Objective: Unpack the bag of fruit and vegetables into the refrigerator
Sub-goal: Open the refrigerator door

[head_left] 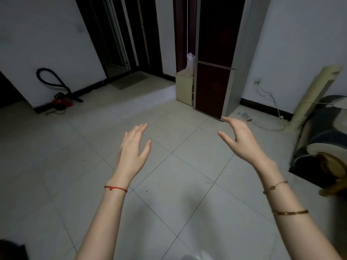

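The fridge (213, 87) is standing ahead of me against the far wall, its dark red doors closed, a silver handle bar running across the front. A pale plastic bag (190, 63) is sitting on a small cream cabinet (185, 89) just beside the fridge's left side. I'm holding both hands out over the tiled floor (169, 184), nothing in them: my left hand (134, 147) is flat with fingers straight, a red string round the wrist; my right hand (241, 138) is spread, fingers relaxed and slightly bent, two bracelets on that arm. No writing is reading clearly anywhere. A red vacuum (61, 102) is lying by the left wall, a power strip (246, 115) and white cable right of the fridge.
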The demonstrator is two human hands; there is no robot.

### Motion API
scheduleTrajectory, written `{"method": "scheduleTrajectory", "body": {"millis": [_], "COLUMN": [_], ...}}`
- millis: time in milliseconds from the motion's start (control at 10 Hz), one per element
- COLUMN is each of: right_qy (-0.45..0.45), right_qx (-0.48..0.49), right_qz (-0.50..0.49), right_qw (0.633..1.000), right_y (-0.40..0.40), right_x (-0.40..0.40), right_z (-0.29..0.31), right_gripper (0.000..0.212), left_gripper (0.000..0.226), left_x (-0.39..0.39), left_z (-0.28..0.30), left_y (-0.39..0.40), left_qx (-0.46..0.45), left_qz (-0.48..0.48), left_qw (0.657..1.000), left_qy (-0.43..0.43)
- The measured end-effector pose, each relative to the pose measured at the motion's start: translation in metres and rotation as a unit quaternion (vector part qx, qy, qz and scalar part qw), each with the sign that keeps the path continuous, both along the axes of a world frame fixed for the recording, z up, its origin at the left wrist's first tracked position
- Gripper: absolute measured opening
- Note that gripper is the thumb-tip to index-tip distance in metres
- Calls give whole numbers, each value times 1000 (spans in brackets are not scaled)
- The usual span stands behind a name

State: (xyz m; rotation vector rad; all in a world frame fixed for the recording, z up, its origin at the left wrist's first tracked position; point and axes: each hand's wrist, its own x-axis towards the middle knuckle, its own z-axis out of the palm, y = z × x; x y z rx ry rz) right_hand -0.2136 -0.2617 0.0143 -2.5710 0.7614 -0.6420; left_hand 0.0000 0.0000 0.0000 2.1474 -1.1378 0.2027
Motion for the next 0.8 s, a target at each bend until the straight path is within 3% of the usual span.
{"method": "scheduleTrajectory", "body": {"millis": [400, 800], "right_qy": [18, 31], "right_qx": [17, 30], "right_qz": [15, 33], "right_qw": [1000, 999], "right_y": [-30, -107], "right_x": [36, 174], "right_z": [-17, -45], "right_gripper": [54, 53], "left_gripper": [51, 51], "left_x": [23, 143], "left_z": [-12, -36], "left_y": [-27, -98], "left_qx": [-1, 0], "left_qz": [33, 58], "left_qw": [999, 998], "left_qy": [8, 27]}}
